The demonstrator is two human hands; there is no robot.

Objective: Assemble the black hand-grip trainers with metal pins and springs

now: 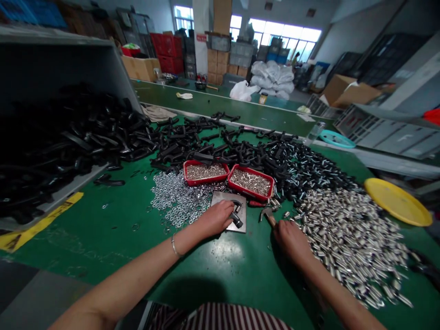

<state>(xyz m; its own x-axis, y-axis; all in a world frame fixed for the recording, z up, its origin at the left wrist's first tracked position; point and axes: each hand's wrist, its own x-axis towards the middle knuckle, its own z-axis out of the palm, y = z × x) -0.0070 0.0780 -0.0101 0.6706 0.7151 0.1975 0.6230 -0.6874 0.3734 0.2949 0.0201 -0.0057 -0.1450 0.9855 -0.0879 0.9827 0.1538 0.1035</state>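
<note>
My left hand (pixel 216 217) is closed on a curved black part (pixel 236 211) that rests on a small grey metal plate (pixel 241 225) on the green table. My right hand (pixel 290 239) is wrapped round the wooden handle of a small hammer (pixel 266 213), whose head lies just right of the plate. Behind the plate stand two red trays (pixel 205 180), each filled with small silver pieces. A heap of silver washers (pixel 173 198) lies left of the plate.
A wide pile of silver cylinders (pixel 347 233) lies to the right, with black parts (pixel 240 149) heaped behind the trays and spilling from a grey bin (pixel 51 137) on the left. A yellow plate (pixel 397 201) sits far right. Boxes and crates fill the background.
</note>
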